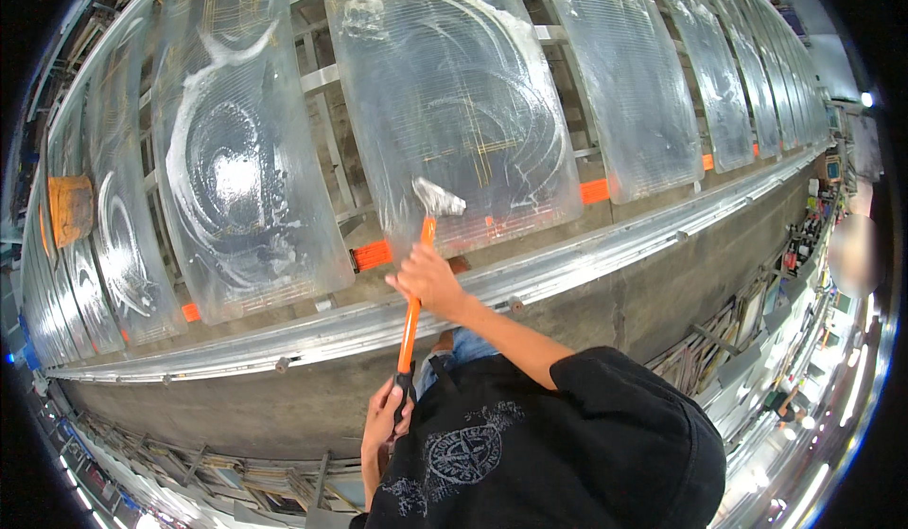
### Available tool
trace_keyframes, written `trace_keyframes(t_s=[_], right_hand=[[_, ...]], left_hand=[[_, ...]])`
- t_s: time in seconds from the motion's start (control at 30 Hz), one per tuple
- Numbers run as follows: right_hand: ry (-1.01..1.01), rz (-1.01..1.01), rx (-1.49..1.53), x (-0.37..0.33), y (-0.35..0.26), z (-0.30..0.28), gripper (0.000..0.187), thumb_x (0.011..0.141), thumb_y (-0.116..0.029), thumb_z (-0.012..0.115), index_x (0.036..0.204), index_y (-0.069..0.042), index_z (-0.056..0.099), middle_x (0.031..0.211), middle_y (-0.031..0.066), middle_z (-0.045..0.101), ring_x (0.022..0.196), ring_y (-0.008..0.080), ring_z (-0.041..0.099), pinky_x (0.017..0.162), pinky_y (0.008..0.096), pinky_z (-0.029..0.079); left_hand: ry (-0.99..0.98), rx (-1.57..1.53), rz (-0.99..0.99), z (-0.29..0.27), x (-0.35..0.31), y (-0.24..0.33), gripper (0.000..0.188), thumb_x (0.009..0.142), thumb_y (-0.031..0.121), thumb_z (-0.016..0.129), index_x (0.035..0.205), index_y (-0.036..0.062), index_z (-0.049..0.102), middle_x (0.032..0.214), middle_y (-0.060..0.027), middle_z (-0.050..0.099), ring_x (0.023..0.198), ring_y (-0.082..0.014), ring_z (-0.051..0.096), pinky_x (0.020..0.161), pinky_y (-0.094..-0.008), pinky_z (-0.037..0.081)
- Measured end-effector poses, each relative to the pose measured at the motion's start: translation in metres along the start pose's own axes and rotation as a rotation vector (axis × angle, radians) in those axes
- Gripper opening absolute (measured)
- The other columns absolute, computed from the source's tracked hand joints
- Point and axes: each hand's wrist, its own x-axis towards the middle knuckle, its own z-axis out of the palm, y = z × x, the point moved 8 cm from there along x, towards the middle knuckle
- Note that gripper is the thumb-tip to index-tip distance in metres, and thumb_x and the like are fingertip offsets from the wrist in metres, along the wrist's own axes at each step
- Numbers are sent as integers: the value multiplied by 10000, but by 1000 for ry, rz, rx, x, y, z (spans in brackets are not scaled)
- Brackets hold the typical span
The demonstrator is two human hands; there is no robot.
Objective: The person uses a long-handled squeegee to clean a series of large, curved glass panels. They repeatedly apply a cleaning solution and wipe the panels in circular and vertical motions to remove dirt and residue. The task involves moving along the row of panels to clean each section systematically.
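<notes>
Right hand (430,278), left hand (388,411): grips around orange-and-black pole (411,332)
White head (439,198): 12 o'clock from hands, over clear panel (445,84)
Wiping: probable step
Next stroke: likely needs level pressure

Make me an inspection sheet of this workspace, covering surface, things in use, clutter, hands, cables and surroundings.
Surface: long clear panels side by side over a metal frame, streaked with white foam.
Job's things: orange-handled tool; its foamy head appears to touch the panel ahead.
Clutter: orange block-shaped thing at left; stacked boards at lower right.
Hands: right hand around the orange shaft; left hand around the black lower grip.
Cables: nothing seen.
Surroundings: metal rail, grey-brown floor, bright lights at right.
</notes>
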Motion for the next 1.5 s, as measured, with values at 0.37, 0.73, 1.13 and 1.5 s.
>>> trace_keyframes(t_s=[0.37, 0.73, 1.13, 1.5], right_hand=[[308, -200, 71, 264, 167, -44, 411, 884, -105, 777, 635, -67, 452, 658, 73, 422, 709, 302, 510, 915, 490, 506], [59, 41, -87, -25, -2, -7, 178, 857, -147, 742, 760, -94, 602, 789, 74, 526, 882, 301, 577, 1059, 534, 450], [322, -35, -136, 130, 155, -68, 360, 879, -166, 777, 664, -93, 498, 670, 73, 450, 716, 312, 514, 759, 465, 475], [449, -83, -165, 167, 171, -85, 395, 880, -143, 781, 644, -92, 468, 683, 70, 447, 697, 303, 505, 841, 461, 497]], left_hand=[[86, -122, 207, 100, 150, 255, 362, 1060, 486, 581, 1162, 139, 567, 695, 24, 520, 412, -40, 404, 334, -220, 286], [44, 141, -95, -17, -8, 0, 316, 1076, 370, 581, 1277, 127, 565, 676, 27, 533, 410, -37, 404, 336, -218, 275], [84, 101, 29, 89, 115, 158, 393, 1067, 421, 590, 1330, 130, 589, 681, 23, 542, 401, -38, 395, 334, -213, 251], [52, 74, 84, 99, 140, 194, 328, 1073, 421, 580, 1237, 139, 546, 693, 19, 559, 393, -44, 408, 325, -219, 299]])
